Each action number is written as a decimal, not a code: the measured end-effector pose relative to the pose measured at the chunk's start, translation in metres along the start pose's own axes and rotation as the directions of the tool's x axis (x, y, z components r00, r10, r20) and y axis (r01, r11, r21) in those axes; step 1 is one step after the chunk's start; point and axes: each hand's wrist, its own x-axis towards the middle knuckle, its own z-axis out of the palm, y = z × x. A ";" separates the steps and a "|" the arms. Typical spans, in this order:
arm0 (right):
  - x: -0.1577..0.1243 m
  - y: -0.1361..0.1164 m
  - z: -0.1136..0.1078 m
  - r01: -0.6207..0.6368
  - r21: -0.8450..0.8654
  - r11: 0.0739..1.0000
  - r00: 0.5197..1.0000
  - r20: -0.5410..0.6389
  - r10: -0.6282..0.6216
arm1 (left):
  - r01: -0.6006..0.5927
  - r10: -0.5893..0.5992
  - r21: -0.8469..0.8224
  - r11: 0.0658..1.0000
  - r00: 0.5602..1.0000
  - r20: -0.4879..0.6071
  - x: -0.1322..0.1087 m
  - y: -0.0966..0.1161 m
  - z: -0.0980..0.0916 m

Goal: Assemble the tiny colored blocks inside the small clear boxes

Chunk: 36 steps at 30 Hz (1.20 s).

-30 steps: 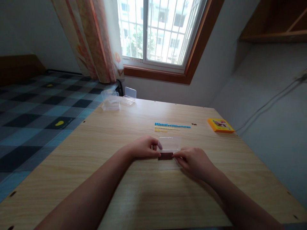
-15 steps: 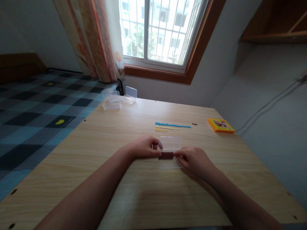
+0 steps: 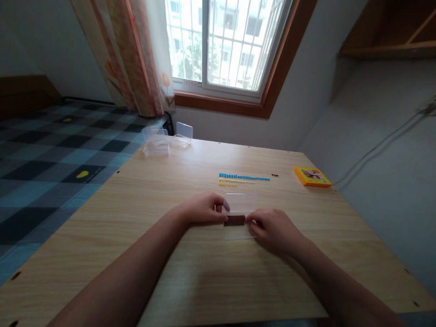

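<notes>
A dark brown ribbed block of what look like small stacked strips lies over the lower half of an open clear plastic box. My left hand is closed at the block's left end, its thumb on that end and a finger by the box's raised lid. At the opposite end, the fingertips of my right hand are pinched against the block. Whether the block rests on the box floor or hangs just above it, I cannot tell.
Rows of small blue pieces and yellow pieces lie beyond the box, with tiny dark pieces to their right. An orange-yellow box sits near the table's right edge. Open clear boxes stand at the far left corner.
The whole view has shifted slightly with the head. Both hands keep their places at the ends of the brown block, with hardly any movement.
</notes>
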 end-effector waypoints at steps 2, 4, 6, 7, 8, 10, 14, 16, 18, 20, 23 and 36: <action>0.000 0.000 0.002 -0.001 0.007 1.000 1.000 -0.003 0.001 | -0.002 0.002 0.004 1.000 1.000 -0.001 0.000 -0.001 0.000; 0.000 0.001 0.003 0.002 0.016 1.000 1.000 -0.009 -0.002 | -0.007 0.007 0.007 1.000 1.000 0.000 0.001 -0.002 0.000; 0.000 0.002 0.002 0.009 0.029 1.000 1.000 -0.024 -0.008 | -0.011 0.011 0.005 1.000 1.000 0.003 0.001 -0.004 0.000; 0.001 0.005 0.001 0.013 0.040 0.999 0.999 -0.032 -0.012 | -0.011 0.011 -0.001 1.000 1.000 0.008 0.001 -0.005 0.001; 0.001 0.008 -0.002 0.015 0.058 0.998 0.999 -0.044 -0.012 | -0.009 0.009 -0.010 1.000 1.000 0.012 0.001 -0.006 0.001; 0.001 0.020 -0.009 0.003 0.106 0.994 0.996 -0.090 0.007 | 0.002 -0.001 -0.033 0.999 1.000 0.021 0.001 -0.007 0.002; -0.003 0.057 -0.032 -0.043 0.170 0.984 0.980 -0.186 0.075 | 0.041 -0.040 -0.037 0.999 0.999 0.013 0.001 -0.011 0.002; -0.007 0.073 -0.041 -0.021 0.179 0.984 0.994 -0.106 0.040 | 0.041 -0.040 -0.035 0.999 0.999 0.011 0.002 -0.012 0.002; -0.009 0.084 -0.045 0.002 0.173 0.985 1.000 0.009 -0.004 | 0.033 -0.033 -0.038 0.999 0.999 0.017 0.002 -0.013 0.002; -0.009 0.088 -0.044 -0.008 0.136 0.991 0.998 0.067 -0.001 | 0.028 -0.027 -0.040 0.999 0.999 0.025 0.002 -0.013 0.002; -0.006 0.085 -0.040 -0.075 0.066 0.995 0.996 0.059 0.072 | 0.025 -0.023 -0.058 0.998 0.999 0.026 0.002 -0.011 0.001; -0.003 0.064 -0.028 -0.030 0.071 0.997 0.999 0.012 0.030 | 0.035 -0.032 -0.092 0.995 0.999 0.034 0.001 -0.009 0.001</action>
